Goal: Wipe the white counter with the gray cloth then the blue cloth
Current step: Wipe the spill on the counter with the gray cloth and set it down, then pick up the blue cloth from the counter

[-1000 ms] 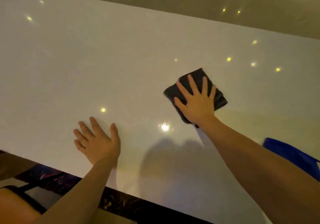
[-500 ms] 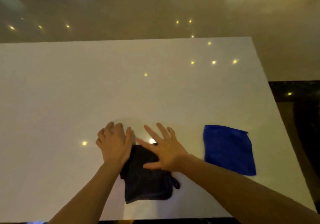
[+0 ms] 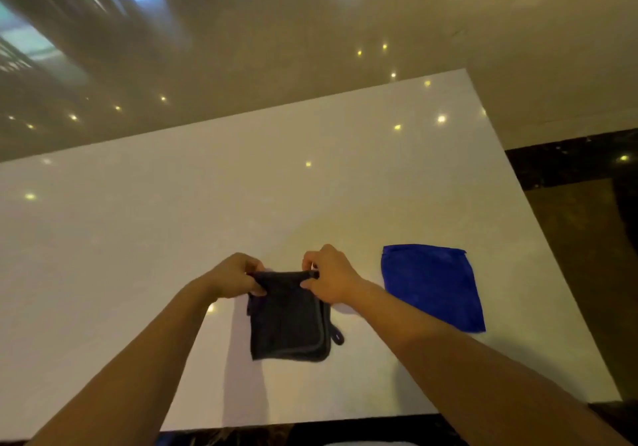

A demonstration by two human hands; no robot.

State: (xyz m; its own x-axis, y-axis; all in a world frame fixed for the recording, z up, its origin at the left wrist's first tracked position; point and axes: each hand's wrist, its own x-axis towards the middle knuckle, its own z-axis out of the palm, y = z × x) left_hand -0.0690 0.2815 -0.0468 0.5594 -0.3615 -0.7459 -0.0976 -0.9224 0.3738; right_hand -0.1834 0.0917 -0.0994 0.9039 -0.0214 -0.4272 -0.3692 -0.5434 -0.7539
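Note:
The dark gray cloth [image 3: 288, 321] lies folded on the glossy white counter [image 3: 138, 238], near the front edge. My left hand [image 3: 234, 278] pinches its far left corner and my right hand [image 3: 329, 274] pinches its far right corner, and that far edge is lifted slightly. A small loop sticks out at the cloth's right side. The blue cloth [image 3: 433, 285] lies flat on the counter to the right of my right hand, untouched.
The counter's right edge [image 3: 538, 238] drops to a dark speckled floor. Its front edge [image 3: 310, 423] runs just below my forearms. Ceiling lights reflect as bright dots across the counter and the shiny floor beyond.
Both hands went from lying flat on the gray cloth to pinching its far corners and raising that edge. The view tilted and now shows more of the room beyond.

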